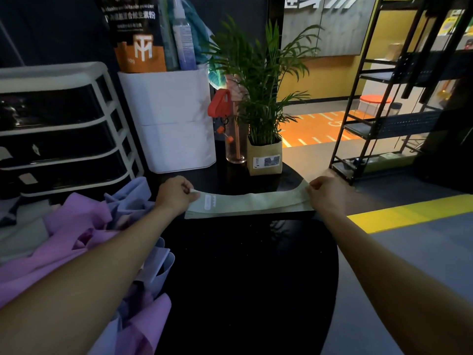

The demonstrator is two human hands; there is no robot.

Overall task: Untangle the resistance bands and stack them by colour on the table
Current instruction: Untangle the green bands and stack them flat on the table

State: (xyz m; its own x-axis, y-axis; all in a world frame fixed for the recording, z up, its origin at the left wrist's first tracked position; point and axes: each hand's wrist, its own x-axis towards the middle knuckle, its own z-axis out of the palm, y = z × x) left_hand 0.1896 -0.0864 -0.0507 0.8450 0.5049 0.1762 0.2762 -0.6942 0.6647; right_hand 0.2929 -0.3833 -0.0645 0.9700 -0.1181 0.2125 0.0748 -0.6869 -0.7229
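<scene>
Head view: we hold a pale green band [252, 204] stretched flat just in front of the potted plant [263, 103], its long axis running left to right, left hand [176, 194] and right hand [326, 192] each pinching one end; purple and lilac bands [84, 226] lie tangled well left of the plant

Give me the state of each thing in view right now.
Pale green resistance band: stretched flat on the black table.
Left hand: pinching its left end.
Right hand: pinching its right end.
Purple and lilac bands: still heaped, tangled.
Black-fronted drawer unit: drawers closed.
</scene>
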